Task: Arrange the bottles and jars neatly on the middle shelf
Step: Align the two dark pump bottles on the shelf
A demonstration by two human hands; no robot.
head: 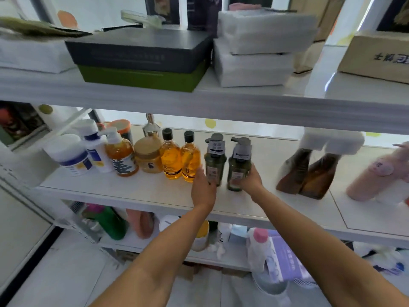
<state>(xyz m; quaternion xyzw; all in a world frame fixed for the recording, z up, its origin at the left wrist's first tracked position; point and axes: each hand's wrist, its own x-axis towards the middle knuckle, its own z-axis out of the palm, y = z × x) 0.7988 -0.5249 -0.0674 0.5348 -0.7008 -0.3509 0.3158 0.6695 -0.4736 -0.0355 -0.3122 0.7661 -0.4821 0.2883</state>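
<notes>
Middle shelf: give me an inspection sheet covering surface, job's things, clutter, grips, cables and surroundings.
Surface: white middle shelf.
Job's things: row at left of white tubs, orange pump bottle, tan jar, two amber bottles; then left green pump bottle and right green pump bottle.
Clutter: brown pouches and pink bottle at right, apart from the row.
Grips: left hand holds left green pump bottle; right hand holds right green pump bottle.
Cables: nothing seen.
Surroundings: boxes on upper shelf; other bottles on lower shelf.

A storage room: white shelving (199, 105) holds a row of bottles and jars (170, 160) on the middle shelf (132, 191), with stacked boxes (141, 60), foam-wrapped packages (254, 63) and cardboard cartons (376, 56) above and more toiletries (110, 222) below.
</notes>
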